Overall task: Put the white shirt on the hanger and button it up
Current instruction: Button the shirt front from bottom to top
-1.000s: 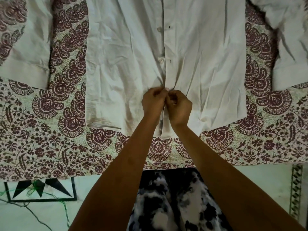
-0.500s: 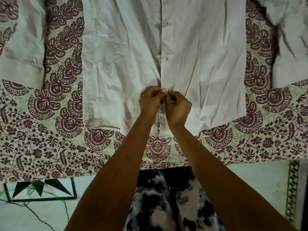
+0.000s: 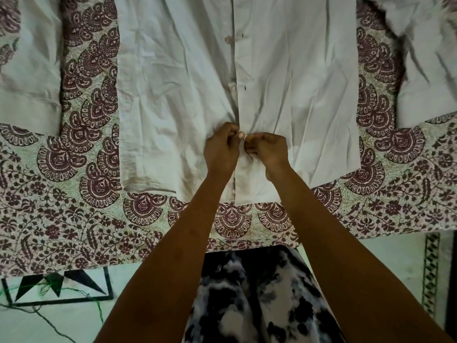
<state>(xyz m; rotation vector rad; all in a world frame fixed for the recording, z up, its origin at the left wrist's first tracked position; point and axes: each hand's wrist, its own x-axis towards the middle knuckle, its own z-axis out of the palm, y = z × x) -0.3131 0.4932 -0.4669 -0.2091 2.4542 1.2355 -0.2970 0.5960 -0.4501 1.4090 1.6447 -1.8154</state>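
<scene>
Both hands pinching white shirt [image 3: 284,78] front edges: left hand [image 3: 221,151], right hand [image 3: 268,149]. Cloth looking light, limp, crease-prone; holding right beside button.

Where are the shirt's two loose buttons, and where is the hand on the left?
upper button [image 3: 227,39], head view, on the button's face.
lower button [image 3: 232,88], head view, on the button's face.
left hand [image 3: 220,149], head view, on the back of the hand.

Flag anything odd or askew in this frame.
Two buttons above the hands sit beside the overlapping placket, apparently unfastened, while the left hand and right hand pinch the white shirt at a lower button. No hanger is visible. Loose green thread trails on the floor.
</scene>
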